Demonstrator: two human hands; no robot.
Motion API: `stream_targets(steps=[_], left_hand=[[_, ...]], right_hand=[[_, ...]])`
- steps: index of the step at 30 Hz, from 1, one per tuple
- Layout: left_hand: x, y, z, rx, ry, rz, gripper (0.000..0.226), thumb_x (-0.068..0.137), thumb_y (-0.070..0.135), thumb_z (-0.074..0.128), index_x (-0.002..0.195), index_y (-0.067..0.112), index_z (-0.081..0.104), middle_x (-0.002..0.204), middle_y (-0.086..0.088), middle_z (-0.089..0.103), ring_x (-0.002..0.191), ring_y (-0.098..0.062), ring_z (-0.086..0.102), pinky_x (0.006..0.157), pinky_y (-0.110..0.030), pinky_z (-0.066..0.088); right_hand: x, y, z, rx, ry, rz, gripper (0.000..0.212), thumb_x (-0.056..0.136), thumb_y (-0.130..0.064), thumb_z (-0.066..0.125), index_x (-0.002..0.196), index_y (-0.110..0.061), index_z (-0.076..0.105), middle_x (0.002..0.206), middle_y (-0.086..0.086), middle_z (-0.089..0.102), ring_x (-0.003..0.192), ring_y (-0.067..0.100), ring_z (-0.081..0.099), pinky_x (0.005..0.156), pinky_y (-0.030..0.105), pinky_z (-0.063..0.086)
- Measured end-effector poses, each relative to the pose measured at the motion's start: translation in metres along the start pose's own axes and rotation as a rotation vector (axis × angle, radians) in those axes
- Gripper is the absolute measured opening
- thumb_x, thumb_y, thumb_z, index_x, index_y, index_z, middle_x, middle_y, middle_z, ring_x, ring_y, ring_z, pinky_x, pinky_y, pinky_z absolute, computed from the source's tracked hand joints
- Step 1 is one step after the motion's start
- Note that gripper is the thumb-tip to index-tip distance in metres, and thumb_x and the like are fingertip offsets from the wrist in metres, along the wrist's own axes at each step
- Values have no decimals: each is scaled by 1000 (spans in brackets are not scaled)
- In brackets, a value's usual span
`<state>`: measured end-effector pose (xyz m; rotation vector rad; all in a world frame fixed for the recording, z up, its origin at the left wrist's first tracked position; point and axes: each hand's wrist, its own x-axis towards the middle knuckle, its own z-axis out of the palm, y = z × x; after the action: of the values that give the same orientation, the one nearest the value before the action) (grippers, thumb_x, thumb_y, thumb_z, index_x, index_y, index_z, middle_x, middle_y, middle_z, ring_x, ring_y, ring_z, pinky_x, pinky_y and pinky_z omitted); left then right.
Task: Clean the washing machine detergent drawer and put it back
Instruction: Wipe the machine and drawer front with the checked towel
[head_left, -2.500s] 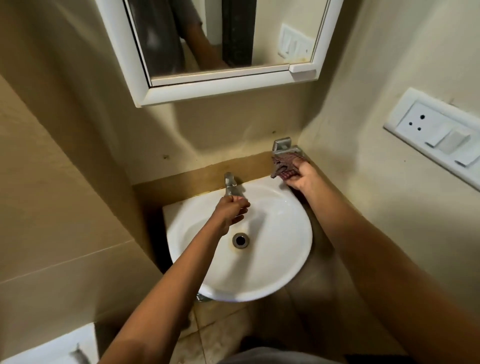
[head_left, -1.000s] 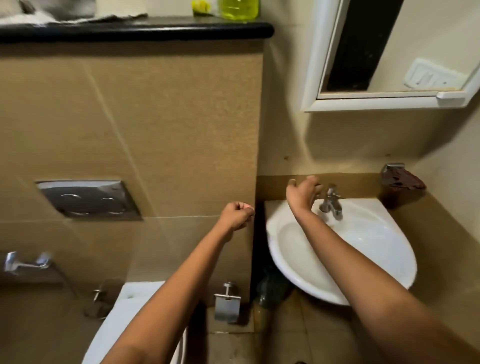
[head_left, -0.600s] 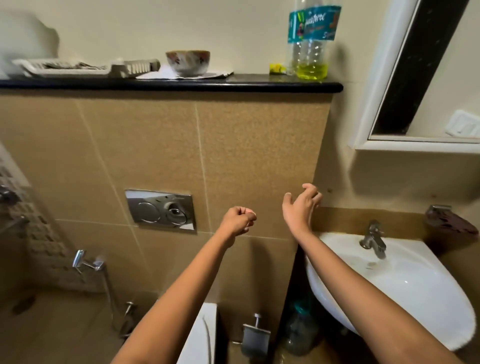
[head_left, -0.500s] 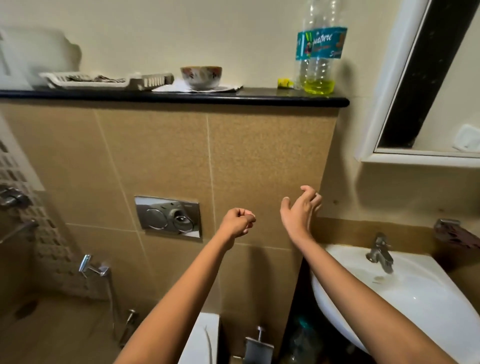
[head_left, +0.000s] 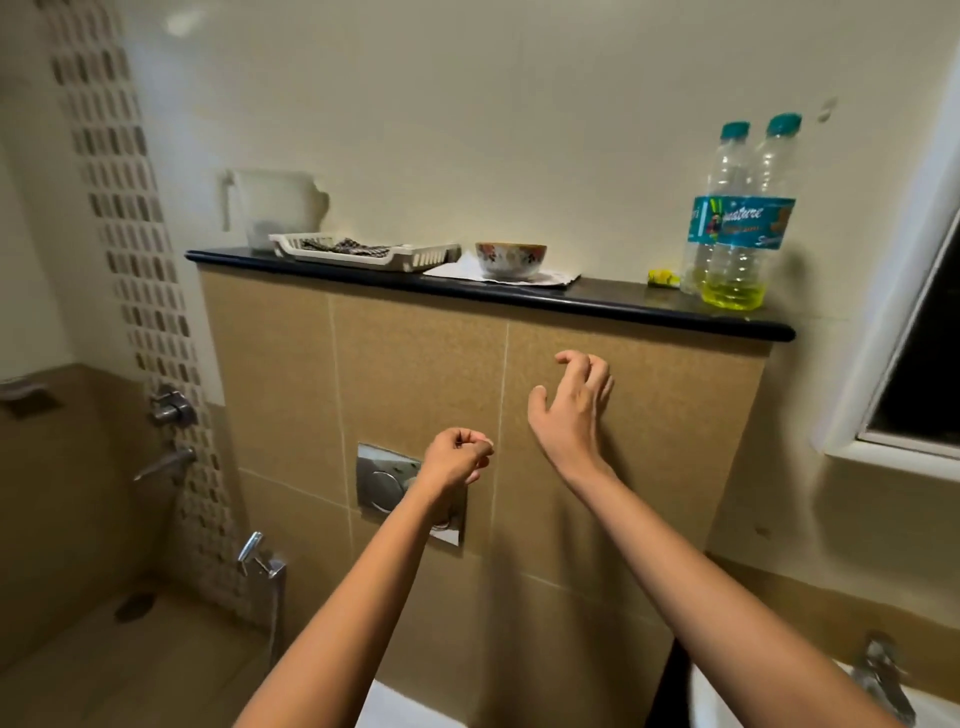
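A tan tiled half-wall (head_left: 415, 374) fills the middle of the view, capped by a black worktop (head_left: 623, 307) that runs from left to right and dips slightly toward the right. Everything that matters sits on that slab, above both hands.

What I take to be the detergent drawer (head_left: 363, 255), a long white slotted tray with something dark and patterned lying in it, rests at the left end of the worktop, just in front of a white jug (head_left: 280, 208). Its long axis lies along the worktop's front edge, with its right end pointing at a small floral bowl (head_left: 510, 260) just beside it. Two plastic bottles (head_left: 737, 218) stand well apart from it at the far right end.

From the hands, the drawer is up and to the left. The right hand (head_left: 571, 410) is the higher of the two and close under the worktop's edge, but it sits to the right of the bowl, so it would have to cross leftward. The left hand (head_left: 457, 457) is lower, in front of the flush plate (head_left: 382, 483), and almost straight below the drawer's right end. By my reading, that makes it the more direct reach.

Neither hand holds anything: the right hand's fingers are spread and loosely bent, and the left hand is curled into a loose, empty fist.
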<state>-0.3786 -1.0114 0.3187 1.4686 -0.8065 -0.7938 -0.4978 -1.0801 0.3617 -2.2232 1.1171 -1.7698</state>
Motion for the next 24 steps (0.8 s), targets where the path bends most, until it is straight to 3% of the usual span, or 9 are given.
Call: stream_targets(steps=[5,11,17,24], left_hand=[[3,15,-41,-30,110,9,20,93,2,56,78,15,54,66,-2,52,45,-1,48,43,-13,33],[7,26,-95,-40,167,48,18,91,-2,55,79,11,53,63,-4,47,33,2,41,34,-11,28],[26,40,-161,-16,202,86,12,91,5,59,84,14,56,68,0,53,60,-6,52,55,-18,38],[63,61,-241,44,199,168,7,90,8,61,89,14,59,77,0,58,71,-9,56,61,-20,43]], right_hand=[[31,-43,30,20,-135,-110,35,80,-10,59,114,-4,51,118,17,42,108,28,42,89,28,30],[59,-93,70,9,-202,-182,35,81,-10,55,114,-3,49,119,18,44,111,31,39,95,34,29],[94,-141,120,-25,-252,-260,34,86,-13,51,118,-1,48,122,19,43,115,32,39,96,36,32],[158,-191,178,-33,-408,-357,35,87,-1,49,122,1,52,125,21,50,117,32,47,98,32,34]])
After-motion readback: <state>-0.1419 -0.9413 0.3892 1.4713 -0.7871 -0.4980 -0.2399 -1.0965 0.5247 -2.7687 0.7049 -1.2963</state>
